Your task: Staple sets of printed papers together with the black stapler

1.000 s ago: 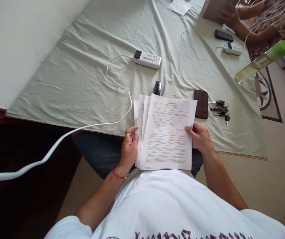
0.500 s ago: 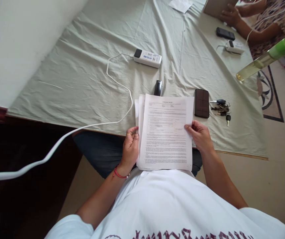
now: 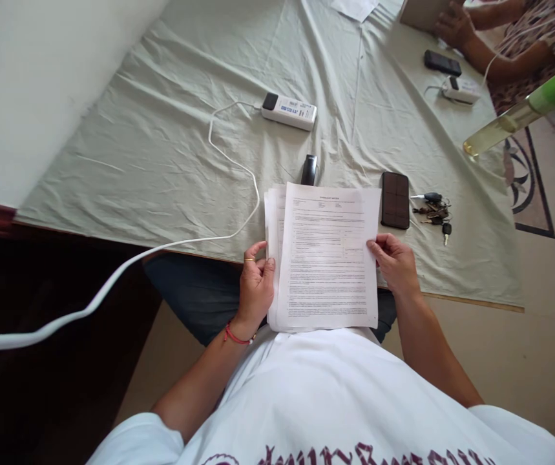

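Observation:
A stack of printed paper sheets (image 3: pixel 330 258) lies across the table's front edge and reaches to my shirt. Its top sheet sits shifted to the right, so the edges of the sheets beneath show on the left. My left hand (image 3: pixel 256 281) grips the left edge of the stack between thumb and fingers. With thumb and fingers closed, my right hand (image 3: pixel 396 263) pinches the right edge of the top sheet; whether lower sheets are in that pinch too, I cannot tell. Just beyond the papers lies a black stapler-like object (image 3: pixel 309 170), its near end hidden by them.
On the cloth-covered table (image 3: pixel 161 148) lie a white power strip-like box (image 3: pixel 289 112) with a cable, a brown wallet-like case (image 3: pixel 395 200) and keys (image 3: pixel 433 210). A green-capped bottle (image 3: pixel 524 116) leans at the right. Another person's hands (image 3: pixel 455 27) hold a board at the back right.
The top sheet has slid slightly to the right with my right hand, baring more of the sheets beneath at the left. My left hand stays at the stack's left edge.

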A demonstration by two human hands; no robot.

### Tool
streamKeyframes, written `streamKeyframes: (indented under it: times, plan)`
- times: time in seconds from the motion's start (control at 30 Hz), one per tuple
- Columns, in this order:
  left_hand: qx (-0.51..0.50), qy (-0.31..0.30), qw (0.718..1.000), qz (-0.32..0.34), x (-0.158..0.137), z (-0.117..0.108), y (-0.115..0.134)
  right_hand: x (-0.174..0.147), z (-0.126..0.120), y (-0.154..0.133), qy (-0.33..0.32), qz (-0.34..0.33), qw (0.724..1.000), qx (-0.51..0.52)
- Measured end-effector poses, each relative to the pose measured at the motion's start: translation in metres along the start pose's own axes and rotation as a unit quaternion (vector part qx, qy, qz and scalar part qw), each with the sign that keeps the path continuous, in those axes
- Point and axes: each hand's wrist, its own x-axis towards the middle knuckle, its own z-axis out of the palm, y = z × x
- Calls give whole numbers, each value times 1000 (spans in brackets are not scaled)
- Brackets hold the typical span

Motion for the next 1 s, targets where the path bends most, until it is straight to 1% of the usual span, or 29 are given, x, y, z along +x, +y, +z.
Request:
streamKeyframes:
  times: [0.17,0.27,0.4,0.47,0.63,0.8,0.9,0.93,1.0]
  plan:
    - [32,-1,999,-6,1,-1,10,-1,-14,-3,60,18,997,45]
    - [42,-4,999,-26,1,-1,12,-1,-21,-5,75,23,995,62]
    - [-10,-24,997,-72,1,2,8,0,-20,-7,58,25,996,70]
    - [-35,-26,996,-84,1,4,4,1,-17,-6,41,25,996,77]
    - [-18,-4,999,-51,2,4,-2,2,-8,-1,2,34,996,82]
    - [-22,-14,999,-40,0,3,1,2,-1,1,-15,27,996,80]
    - [-24,-39,998,-40,-2,3,6,2,4,2,-24,18,998,51]
    - [-19,-50,998,-44,-2,3,7,3,6,3,-21,9,999,25]
    - [-6,-68,996,-51,-4,3,9,4,8,7,12,-33,998,-59]
